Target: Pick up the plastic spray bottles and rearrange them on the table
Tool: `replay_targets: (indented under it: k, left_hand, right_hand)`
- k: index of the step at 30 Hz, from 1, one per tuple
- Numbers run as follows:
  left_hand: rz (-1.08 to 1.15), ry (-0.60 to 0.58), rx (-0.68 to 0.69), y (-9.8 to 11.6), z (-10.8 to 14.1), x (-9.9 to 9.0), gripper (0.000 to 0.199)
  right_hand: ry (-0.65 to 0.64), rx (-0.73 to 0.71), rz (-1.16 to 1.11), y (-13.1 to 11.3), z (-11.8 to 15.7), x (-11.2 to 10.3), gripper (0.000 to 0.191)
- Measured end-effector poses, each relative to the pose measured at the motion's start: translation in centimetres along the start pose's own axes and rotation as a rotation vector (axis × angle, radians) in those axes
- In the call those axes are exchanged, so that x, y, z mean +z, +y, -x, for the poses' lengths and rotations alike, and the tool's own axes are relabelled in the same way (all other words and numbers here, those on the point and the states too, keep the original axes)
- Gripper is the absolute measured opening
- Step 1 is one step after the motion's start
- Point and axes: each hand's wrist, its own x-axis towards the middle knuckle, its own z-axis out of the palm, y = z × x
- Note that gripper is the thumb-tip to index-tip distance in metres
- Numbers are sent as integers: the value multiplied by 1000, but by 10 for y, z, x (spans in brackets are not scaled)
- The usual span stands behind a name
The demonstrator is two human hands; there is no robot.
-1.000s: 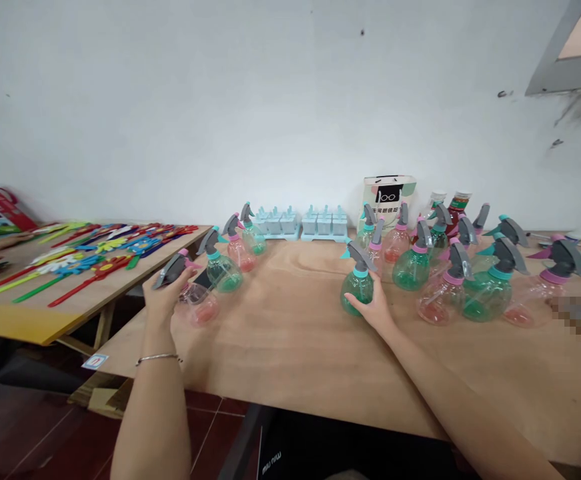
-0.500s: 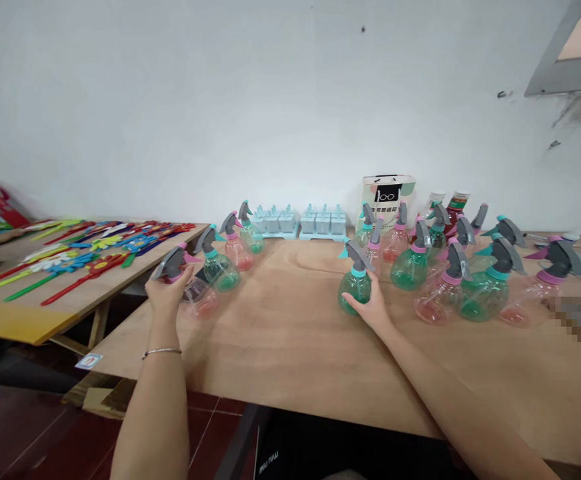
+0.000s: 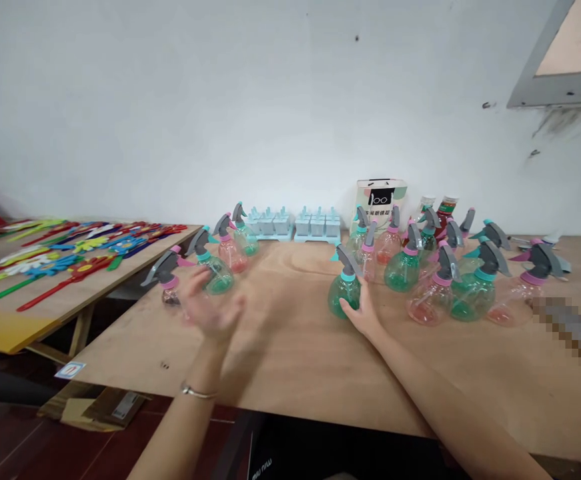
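My right hand (image 3: pixel 363 310) is wrapped round the body of a green spray bottle (image 3: pixel 341 293) with a turquoise collar and grey trigger head, upright on the table. My left hand (image 3: pixel 213 310), blurred by motion, is raised with fingers apart and holds nothing. Just behind and left of it stands a clear pink spray bottle (image 3: pixel 170 287), its body partly hidden by the hand. Beyond that one, a green spray bottle (image 3: pixel 219 275), a pink spray bottle (image 3: pixel 232 253) and another green spray bottle (image 3: pixel 246 240) form a row towards the wall.
Several spray bottles (image 3: pixel 403 270) crowd the table's right side. Two pale blue ice-pop moulds (image 3: pixel 317 227) and a paper bag (image 3: pixel 380 200) stand by the wall, with red-filled bottles (image 3: pixel 445 213) beside the bag. A second table (image 3: pixel 25 327) at left bears colourful flower-shaped strips.
My left hand has let go of the near-left pink spray bottle and moved right, its fingers spreading. The right hand still holds the green spray bottle. The view has shifted slightly.
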Motion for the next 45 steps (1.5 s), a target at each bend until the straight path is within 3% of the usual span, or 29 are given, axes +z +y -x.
replay_targets:
  k: [2, 5, 7, 10, 12, 14, 18, 22, 26, 33, 40, 45]
  left_hand:
    - [159, -358, -3, 44, 17, 39, 79]
    - [330, -600, -226, 91, 41, 95, 101]
    - [417, -626, -345, 106, 53, 122, 105]
    - [492, -570, -477, 112, 63, 139, 86]
    - [569, -534, -524, 110, 64, 138, 66]
    - [660, -468, -537, 105, 61, 133, 50]
    - [799, -374, -508, 96, 50, 123, 34]
    - [1017, -461, -631, 98, 43, 119, 32]
    - [1242, -617, -837, 106, 39, 113, 35]
    - [1399, -801, -1027, 111, 36, 107, 38]
    - [1430, -869, -978, 118, 39, 104, 38]
    - [1289, -781, -872, 115, 38, 104, 33]
  right_hand:
    - [-30, -57, 9, -5, 3, 3, 70]
    - [-81, -151, 39, -14, 7, 6, 71]
    - [-117, -194, 58, -18, 10, 7, 72]
    - [-166, -255, 68, -20, 12, 6, 75]
    - [-213, -313, 75, -20, 11, 3, 74]
    - [-164, -346, 103, -17, 4, -3, 64]
    - [270, -221, 249, 1, -25, -15, 58]
    - [398, -60, 330, 31, -58, -17, 83]
    - [419, 84, 230, 48, -74, -7, 102]
    - [322, 182, 9, 34, -46, 5, 95]
    - [137, 174, -77, 11, -8, 1, 91]
    - [117, 170, -93, 8, -5, -1, 91]
